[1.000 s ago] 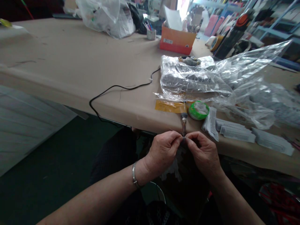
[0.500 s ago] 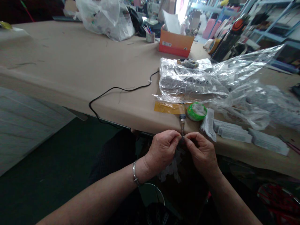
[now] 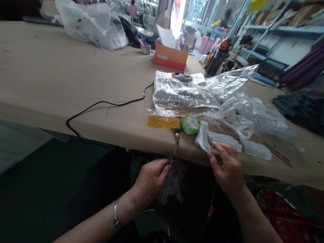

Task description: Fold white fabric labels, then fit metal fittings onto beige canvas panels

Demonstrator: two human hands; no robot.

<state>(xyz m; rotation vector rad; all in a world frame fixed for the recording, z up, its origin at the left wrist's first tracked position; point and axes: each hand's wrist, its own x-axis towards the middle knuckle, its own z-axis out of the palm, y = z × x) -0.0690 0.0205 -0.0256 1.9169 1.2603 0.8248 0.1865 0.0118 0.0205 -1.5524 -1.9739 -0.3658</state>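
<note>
My left hand (image 3: 152, 175), with a metal bangle at the wrist, is held just below the table edge. Its thumb and fingertips are pinched together; whatever is between them is too small to make out. My right hand (image 3: 226, 165) reaches to the table edge with thumb and fingers apart, fingertips at a bundle of white printed strips (image 3: 202, 136). Between the hands, a tool like a soldering iron (image 3: 177, 136) points its metal tip toward me over the edge. Beside it sits a green ring-shaped container (image 3: 191, 125) with whitish material inside.
Brown tape (image 3: 163, 122) lies left of the tool. Behind are clear plastic bags (image 3: 182, 94). Two stacks of strips (image 3: 255, 149) and pink-handled tweezers (image 3: 278, 154) lie rightward. A black cord (image 3: 101, 102) crosses leftward. Pale scraps (image 3: 172, 184) hang below the edge. An orange box (image 3: 170, 59) stands behind.
My hands have come apart from their pinch at the tool tip. The left drew back toward me; the right moved over to the white strips. The view has turned to the right.
</note>
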